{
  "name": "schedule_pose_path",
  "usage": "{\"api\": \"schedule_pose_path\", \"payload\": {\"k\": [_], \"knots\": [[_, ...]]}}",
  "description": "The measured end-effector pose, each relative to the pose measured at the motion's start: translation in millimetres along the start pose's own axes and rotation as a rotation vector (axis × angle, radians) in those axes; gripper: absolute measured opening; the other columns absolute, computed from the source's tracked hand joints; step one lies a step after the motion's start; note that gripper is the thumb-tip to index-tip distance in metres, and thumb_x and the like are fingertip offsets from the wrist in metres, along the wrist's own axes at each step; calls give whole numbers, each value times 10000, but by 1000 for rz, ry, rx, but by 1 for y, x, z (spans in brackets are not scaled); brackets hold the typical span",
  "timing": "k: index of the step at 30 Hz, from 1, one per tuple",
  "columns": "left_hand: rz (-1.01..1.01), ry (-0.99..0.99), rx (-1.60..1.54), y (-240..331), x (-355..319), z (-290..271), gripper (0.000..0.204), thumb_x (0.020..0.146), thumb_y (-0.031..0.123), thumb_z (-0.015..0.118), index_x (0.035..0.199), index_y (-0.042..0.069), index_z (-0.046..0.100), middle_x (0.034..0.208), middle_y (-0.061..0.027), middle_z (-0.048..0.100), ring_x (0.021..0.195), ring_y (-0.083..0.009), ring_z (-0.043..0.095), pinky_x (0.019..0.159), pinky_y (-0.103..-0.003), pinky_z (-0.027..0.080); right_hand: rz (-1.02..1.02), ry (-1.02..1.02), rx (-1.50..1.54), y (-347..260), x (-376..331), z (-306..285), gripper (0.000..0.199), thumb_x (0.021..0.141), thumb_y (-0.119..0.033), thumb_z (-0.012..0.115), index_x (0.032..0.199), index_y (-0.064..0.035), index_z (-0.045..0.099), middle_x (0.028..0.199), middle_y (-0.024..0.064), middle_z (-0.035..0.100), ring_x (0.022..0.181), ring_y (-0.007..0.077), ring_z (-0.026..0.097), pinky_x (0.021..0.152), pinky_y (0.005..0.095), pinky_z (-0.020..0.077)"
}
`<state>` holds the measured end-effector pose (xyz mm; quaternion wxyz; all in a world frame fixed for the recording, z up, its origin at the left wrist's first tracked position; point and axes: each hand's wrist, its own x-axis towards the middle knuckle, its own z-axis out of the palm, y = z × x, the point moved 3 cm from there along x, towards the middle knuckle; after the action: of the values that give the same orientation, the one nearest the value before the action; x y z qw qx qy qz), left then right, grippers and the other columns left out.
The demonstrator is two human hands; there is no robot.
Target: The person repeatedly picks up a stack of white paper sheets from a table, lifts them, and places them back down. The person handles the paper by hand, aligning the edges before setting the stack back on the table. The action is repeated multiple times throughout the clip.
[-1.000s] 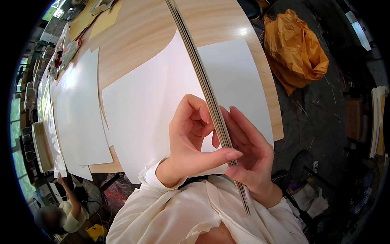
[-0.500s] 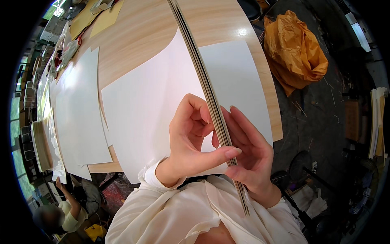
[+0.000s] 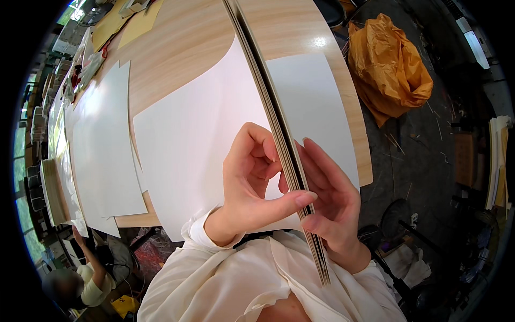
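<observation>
Between my hands a thin stack of greyish-white board sheets (image 3: 286, 153) stands on edge, running from my chest toward the far side of the table. My left hand (image 3: 241, 188) is closed at the stack's left side, with its thumb reaching over the top edges. On the other side, my right hand (image 3: 338, 209) supports the stack with its palm and fingers, thumb at the near edges. A dark gap separates the rightmost sheet from the others. Beneath lies a large white sheet (image 3: 188, 139), with part of a white sheet (image 3: 311, 91) visible right of the stack.
More white sheets (image 3: 104, 155) lie on the left of the wooden table (image 3: 182, 48). Yellow-brown paper (image 3: 140, 26) is at the far left. An orange plastic bag (image 3: 389, 67) sits on the floor to the right. Another person (image 3: 88, 279) is at the lower left.
A dark gap has widened between the rightmost sheet and the rest of the stack. My left thumb has shifted very slightly; both hands keep their hold.
</observation>
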<state>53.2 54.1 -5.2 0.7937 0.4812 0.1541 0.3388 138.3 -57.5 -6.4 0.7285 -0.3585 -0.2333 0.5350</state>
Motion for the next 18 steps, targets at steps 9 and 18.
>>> {"api": "schedule_pose_path", "payload": {"k": [9, 18], "knots": [[7, 4, 17, -1, 0, -2, 529, 676, 38, 841, 935, 74, 382, 847, -38, 564, 659, -68, 526, 599, -194, 423, 16, 15, 28, 0, 0, 1, 829, 801, 43, 670, 1471, 80, 183, 1512, 251, 275, 1418, 294, 283, 1144, 382, 271], [10, 3, 29, -1, -1, -3, 510, 685, 43, 830, 931, 72, 384, 834, -31, 562, 657, -61, 515, 598, -191, 416, 4, 11, 53, -1, -1, 3, 798, 818, 52, 616, 1483, 54, 175, 1512, 259, 268, 1418, 315, 279, 1148, 396, 262]]}}
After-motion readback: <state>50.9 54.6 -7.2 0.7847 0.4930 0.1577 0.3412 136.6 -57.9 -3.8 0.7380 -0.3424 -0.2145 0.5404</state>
